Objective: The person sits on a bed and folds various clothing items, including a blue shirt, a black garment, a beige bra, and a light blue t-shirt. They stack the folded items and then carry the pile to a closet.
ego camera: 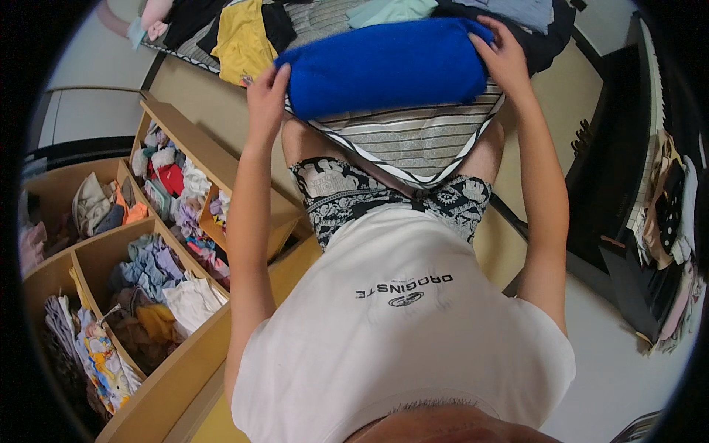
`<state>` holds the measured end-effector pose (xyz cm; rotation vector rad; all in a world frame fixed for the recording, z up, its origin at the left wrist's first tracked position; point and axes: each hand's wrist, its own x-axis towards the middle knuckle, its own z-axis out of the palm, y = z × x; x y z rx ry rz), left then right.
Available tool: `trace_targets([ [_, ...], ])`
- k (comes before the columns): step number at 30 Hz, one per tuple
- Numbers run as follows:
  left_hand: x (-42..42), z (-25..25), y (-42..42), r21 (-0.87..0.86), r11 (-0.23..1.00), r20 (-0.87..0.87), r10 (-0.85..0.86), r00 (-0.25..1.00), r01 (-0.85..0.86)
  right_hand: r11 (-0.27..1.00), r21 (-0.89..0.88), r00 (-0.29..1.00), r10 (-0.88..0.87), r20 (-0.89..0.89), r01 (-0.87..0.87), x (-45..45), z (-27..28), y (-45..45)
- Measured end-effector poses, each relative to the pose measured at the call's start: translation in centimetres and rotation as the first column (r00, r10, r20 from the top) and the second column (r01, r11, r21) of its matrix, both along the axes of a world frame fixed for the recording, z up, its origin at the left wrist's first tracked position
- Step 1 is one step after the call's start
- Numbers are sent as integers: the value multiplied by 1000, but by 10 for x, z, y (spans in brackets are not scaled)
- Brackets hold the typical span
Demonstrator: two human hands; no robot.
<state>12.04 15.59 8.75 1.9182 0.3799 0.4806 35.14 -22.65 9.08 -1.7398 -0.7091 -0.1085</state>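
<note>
A bright blue piece of cloth, folded into a wide band, stretches between my two hands over the corner of a striped mattress. My left hand pinches its left end between thumb and fingers. At the other end, my right hand grips the upper right corner. Whether the cloth rests on the mattress or hangs just above it, I cannot tell. Close to my left hand lies a yellow and black garment. A pale mint cloth shows behind the blue one.
Left of me are open wooden drawers with compartments of clothes; a raised wooden panel stands beside them. A grey-blue garment and dark clothing lie at the mattress's far right. Clothes hang by a black furniture piece on the right.
</note>
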Motion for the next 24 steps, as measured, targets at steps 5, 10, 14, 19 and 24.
trace_targets([
  [5, 31, 8, -43, 631, 727, 355, 41, 934, -272, 812, -345, 829, -271, 489, 470, -35, -8, 22],
  [10, 37, 19, -115, 831, 557, 142, -229, 963, 10, 865, -403, 773, 28, 634, 300, -85, 14, 69],
  [14, 55, -47, -89, 866, 495, -27, -87, 996, 67, 691, -613, 842, 13, 540, 382, -64, -35, 59],
  [19, 29, -36, -87, 855, 510, -75, -53, 996, 91, 618, -646, 872, -144, 467, 448, -52, -46, 5],
  [24, 20, -20, -84, 861, 474, -115, -171, 979, 184, 797, -498, 925, -380, 28, 342, -59, -41, 28],
])
